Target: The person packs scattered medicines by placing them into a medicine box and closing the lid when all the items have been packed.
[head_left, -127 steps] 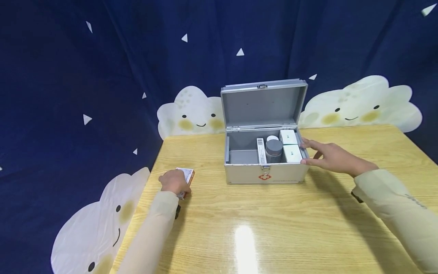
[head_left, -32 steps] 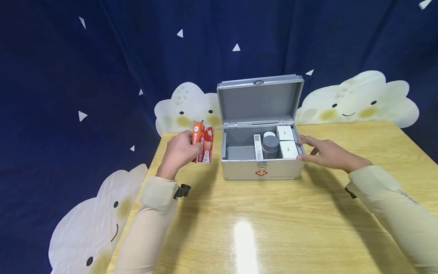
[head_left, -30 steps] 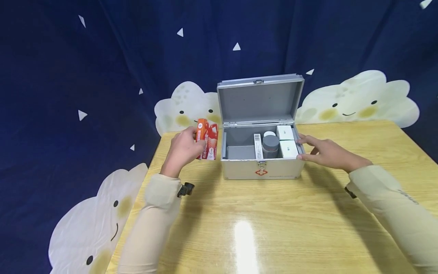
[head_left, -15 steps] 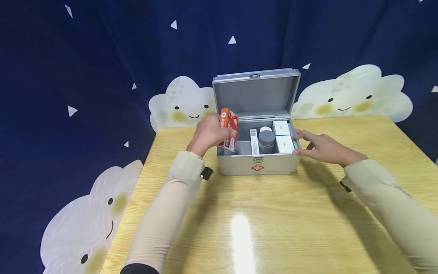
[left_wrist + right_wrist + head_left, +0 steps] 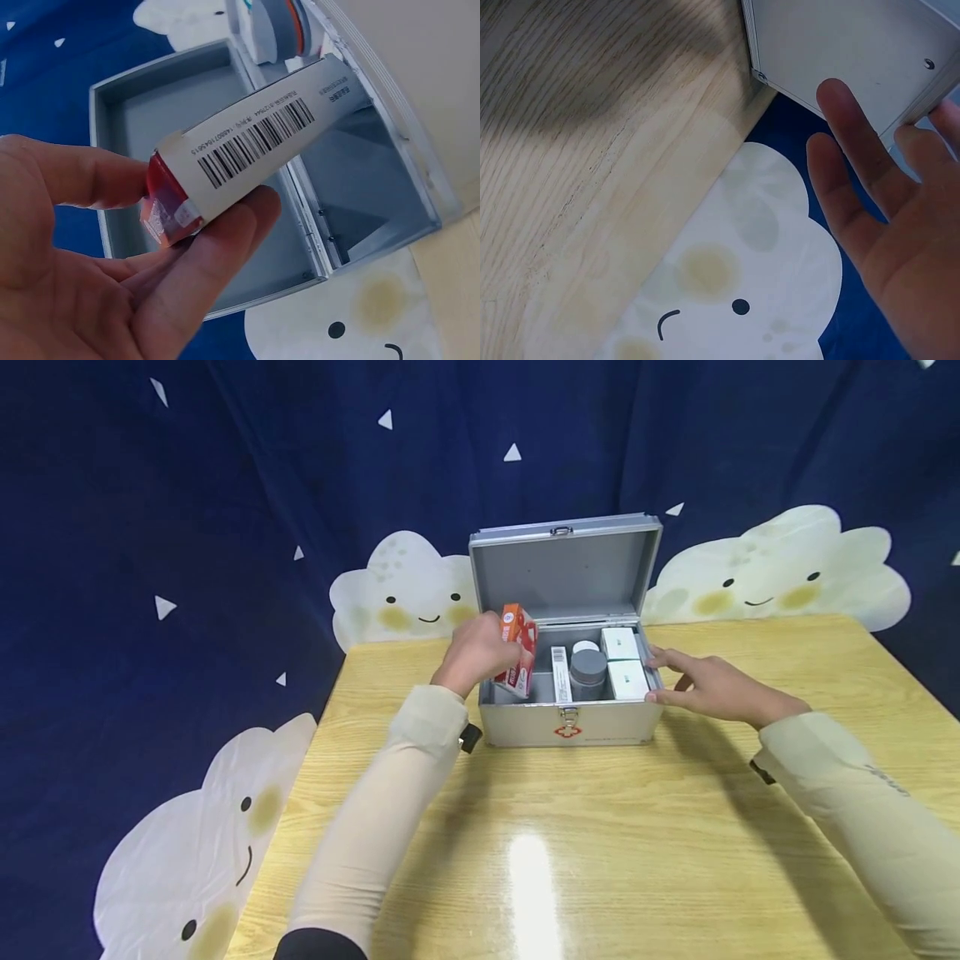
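My left hand (image 5: pixel 482 652) holds a red and orange medicine box (image 5: pixel 519 652) between thumb and fingers. The box is tilted, its lower end within the left part of an open silver first-aid case (image 5: pixel 525 725). In the left wrist view, a white side with a barcode (image 5: pixel 255 142) faces the camera. At the case's right end, my right hand (image 5: pixel 723 689) touches the rim and side wall with thumb and forefinger. The right wrist view shows two other fingers (image 5: pixel 844 105) extended beside the case's wall (image 5: pixel 840 52).
Inside the case, from the middle rightward, stand a narrow white box (image 5: pixel 561 675), a grey-lidded jar (image 5: pixel 588 675), a white-capped bottle (image 5: pixel 585 646) and two white cartons (image 5: pixel 628 680). The lid (image 5: pixel 566 575) stands raised behind. The wooden table (image 5: pixel 600 827) meets a blue curtain (image 5: pixel 337 460).
My left hand has lifted the medicine box off the table at the left and carried it rightward to the case's left part. My right hand has stayed at the case's right end.
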`<state>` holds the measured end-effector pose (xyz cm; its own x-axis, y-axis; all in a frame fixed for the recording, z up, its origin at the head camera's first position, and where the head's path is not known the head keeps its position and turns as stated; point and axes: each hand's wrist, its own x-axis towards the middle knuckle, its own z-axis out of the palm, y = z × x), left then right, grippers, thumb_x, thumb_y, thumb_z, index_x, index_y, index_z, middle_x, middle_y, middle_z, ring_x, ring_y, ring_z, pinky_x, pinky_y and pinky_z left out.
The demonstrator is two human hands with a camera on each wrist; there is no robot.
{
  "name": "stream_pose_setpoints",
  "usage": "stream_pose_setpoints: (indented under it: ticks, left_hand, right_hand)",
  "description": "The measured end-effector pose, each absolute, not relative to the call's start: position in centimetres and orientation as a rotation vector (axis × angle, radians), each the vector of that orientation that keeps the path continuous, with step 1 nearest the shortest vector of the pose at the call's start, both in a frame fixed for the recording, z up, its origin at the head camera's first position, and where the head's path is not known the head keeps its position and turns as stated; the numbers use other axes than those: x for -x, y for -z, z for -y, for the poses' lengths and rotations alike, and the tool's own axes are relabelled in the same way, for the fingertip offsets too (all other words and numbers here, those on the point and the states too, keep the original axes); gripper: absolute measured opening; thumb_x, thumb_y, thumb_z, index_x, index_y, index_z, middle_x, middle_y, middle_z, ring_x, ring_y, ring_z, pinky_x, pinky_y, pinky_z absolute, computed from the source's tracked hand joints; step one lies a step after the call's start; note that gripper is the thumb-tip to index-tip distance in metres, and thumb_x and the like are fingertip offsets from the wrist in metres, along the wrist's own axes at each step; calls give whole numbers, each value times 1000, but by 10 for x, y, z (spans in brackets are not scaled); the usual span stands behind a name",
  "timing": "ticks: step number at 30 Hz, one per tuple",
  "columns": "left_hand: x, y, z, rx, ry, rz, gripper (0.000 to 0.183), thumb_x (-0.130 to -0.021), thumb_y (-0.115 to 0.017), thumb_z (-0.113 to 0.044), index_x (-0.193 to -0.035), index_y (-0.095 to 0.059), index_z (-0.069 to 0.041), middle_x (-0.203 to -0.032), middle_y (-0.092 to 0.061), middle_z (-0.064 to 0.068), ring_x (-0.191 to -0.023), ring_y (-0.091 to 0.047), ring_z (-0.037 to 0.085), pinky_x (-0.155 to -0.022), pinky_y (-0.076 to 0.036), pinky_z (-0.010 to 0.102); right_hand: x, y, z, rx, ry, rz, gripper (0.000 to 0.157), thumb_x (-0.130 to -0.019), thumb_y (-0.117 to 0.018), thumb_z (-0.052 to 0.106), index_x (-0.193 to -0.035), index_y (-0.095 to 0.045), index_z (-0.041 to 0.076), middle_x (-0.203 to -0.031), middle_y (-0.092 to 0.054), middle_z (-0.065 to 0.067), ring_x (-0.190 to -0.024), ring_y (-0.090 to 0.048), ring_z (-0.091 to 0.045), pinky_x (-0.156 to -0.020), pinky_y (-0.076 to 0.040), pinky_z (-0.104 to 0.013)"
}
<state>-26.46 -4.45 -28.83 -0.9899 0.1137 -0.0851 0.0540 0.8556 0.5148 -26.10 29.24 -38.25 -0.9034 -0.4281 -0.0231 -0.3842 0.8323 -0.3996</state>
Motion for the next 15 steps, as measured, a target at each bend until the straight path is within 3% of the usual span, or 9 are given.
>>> stream_pose_setpoints:
  ticks: [7,15]
  left_hand:
    - [275,298,37,-132,-735,-2846,27,-74,-83,-25,-86,-67,-8,-78,-69,4,-61,-58,12,-51,-44,23]
    - [286,306,29,-98,-659,-2801,20,-81,-76,-24,-85,-64,-9,-71,-62,2,-52,-52,9,-45,-39,21]
  right_hand:
    - [260,384,-294,660,618,-2900,67,-92,-66,49,-146,-47,13,-157,-40,-17,-96,-71,-21,-75,-53,-35]
    - [262,384,-294,611,614,-2901,70,-91,-65,53,-146,-46,15,-159,-37,-13,-98,-70,-22,-76,-54,-37]
